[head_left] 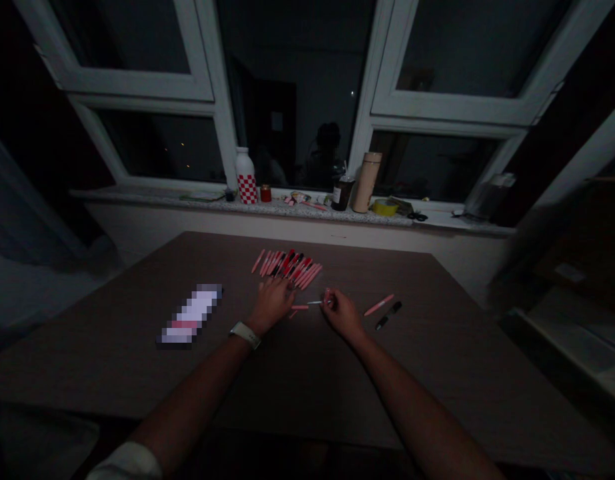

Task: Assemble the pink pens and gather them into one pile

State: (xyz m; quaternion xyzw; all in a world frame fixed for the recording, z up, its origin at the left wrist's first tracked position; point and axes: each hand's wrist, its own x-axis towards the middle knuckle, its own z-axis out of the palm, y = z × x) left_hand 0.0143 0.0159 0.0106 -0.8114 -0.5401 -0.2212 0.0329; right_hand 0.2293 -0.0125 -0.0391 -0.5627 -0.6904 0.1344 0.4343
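My left hand [274, 305] lies low over the table, a watch on its wrist, fingers stretched toward the near ends of a row of pink, red and black pens [287, 265]. Whether its fingertips touch the pens is hard to see. My right hand [343, 313] is closed in a pinch on a small pink pen part [328, 295]. A thin pale rod, like a pen refill [314, 303], points left from those fingers. Between the hands lies a slim pink piece [300, 307]. Right of my right hand are a pink pen [379, 305] and a black pen [388, 315].
A phone with a blurred screen [191, 317] lies on the brown table [297, 380] at left. Along the windowsill [212, 203] stand a checked bottle [246, 177], a red jar [266, 194], a dark drink cup [342, 193], a beige flask [368, 183] and a yellow tape roll [385, 207].
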